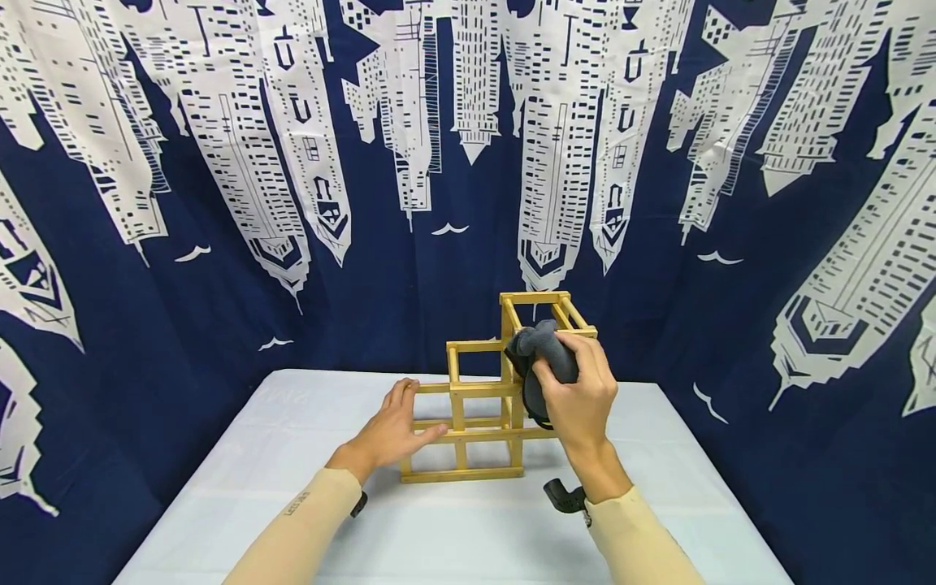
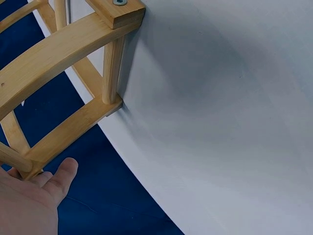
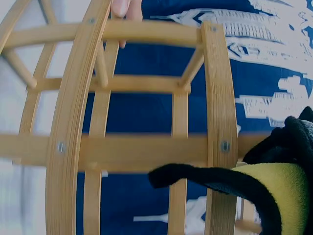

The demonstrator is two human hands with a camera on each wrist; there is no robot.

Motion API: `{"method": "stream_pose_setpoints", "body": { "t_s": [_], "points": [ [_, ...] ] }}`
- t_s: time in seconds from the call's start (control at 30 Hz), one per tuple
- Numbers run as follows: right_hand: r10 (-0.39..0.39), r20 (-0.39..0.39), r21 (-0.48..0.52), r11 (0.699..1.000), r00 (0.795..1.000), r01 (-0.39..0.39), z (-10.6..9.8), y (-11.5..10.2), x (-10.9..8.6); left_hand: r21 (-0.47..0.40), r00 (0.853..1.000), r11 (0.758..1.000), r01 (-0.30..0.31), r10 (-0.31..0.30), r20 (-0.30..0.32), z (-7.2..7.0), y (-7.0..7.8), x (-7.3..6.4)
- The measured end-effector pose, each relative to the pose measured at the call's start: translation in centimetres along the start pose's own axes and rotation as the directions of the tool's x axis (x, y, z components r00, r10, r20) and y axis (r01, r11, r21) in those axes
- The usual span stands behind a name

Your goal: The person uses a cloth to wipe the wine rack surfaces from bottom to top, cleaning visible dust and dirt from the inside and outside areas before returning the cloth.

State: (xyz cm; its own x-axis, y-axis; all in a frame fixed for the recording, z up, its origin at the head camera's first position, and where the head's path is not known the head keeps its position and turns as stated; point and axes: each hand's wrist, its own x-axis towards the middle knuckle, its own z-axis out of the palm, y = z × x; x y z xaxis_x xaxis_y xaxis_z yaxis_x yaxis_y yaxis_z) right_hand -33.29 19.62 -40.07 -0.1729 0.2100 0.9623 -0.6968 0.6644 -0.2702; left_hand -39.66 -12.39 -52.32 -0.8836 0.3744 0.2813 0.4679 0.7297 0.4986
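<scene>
A stepped wooden rack (image 1: 486, 436) of light slats and dowels stands on the white table. My left hand (image 1: 395, 426) grips its low left end, the thumb along the front rail and the fingers over the upper bars. In the right wrist view, fingertips (image 3: 121, 9) curl over a rail. My right hand (image 1: 585, 394) pinches a soft, dark grey folded fabric item (image 1: 543, 366) in front of the rack's tall right column. Black edging and a yellow inner side (image 3: 286, 188) show on the fabric item in the right wrist view; I cannot tell its exact kind.
The white table (image 1: 241, 487) ends just behind the rack. A dark blue curtain (image 1: 453, 268) with white buildings printed upside down hangs behind and at both sides. Black camera mounts, one by each wrist, show near the right wrist (image 1: 565, 496) and left wrist (image 1: 359, 504).
</scene>
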Motion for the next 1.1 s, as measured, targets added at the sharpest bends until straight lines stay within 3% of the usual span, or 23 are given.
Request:
{"method": "stream_pose_setpoints", "body": {
  "t_s": [0.07,0.23,0.63,0.87,0.93,1.0,1.07,1.1],
  "points": [
    [0.005,-0.012,-0.016,1.0,1.0,-0.005,-0.8,0.8,0.2,-0.016,0.999,0.999,0.036,-0.036,0.028,-0.9,1.4,-0.4],
    [0.052,-0.066,-0.051,0.997,0.996,-0.055,-3.0,2.8,1.0,0.036,0.997,0.997,0.062,-0.064,0.045,-1.7,2.6,-0.9],
    [0.152,-0.088,-0.063,0.985,0.984,-0.158,-5.6,3.9,1.4,0.076,0.997,0.995,0.063,-0.065,0.036,-1.4,2.4,-0.7],
    [0.187,-0.089,-0.086,0.977,0.978,-0.194,-7.2,3.9,0.0,0.144,0.994,0.985,0.1,-0.105,0.027,-2.1,3.2,-0.9],
    [0.189,-0.086,-0.09,0.976,0.978,-0.196,-7.9,3.9,-0.6,0.142,0.995,0.985,0.095,-0.096,-0.001,-2.4,3.6,-0.9],
    [0.189,-0.075,-0.097,0.976,0.979,-0.196,-8.6,3.9,-1.1,0.128,0.996,0.989,0.067,-0.058,-0.074,-2.7,4.2,-1.0],
    [0.19,-0.055,-0.105,0.975,0.98,-0.195,-9.3,3.9,-1.7,0.121,0.985,0.992,0.022,0.0,-0.175,-3.0,5.1,-1.2],
    [0.192,-0.044,-0.108,0.975,0.98,-0.196,-9.6,3.9,-1.9,0.119,0.97,0.993,-0.021,0.049,-0.237,-3.1,5.6,-1.2]
  ]
}}
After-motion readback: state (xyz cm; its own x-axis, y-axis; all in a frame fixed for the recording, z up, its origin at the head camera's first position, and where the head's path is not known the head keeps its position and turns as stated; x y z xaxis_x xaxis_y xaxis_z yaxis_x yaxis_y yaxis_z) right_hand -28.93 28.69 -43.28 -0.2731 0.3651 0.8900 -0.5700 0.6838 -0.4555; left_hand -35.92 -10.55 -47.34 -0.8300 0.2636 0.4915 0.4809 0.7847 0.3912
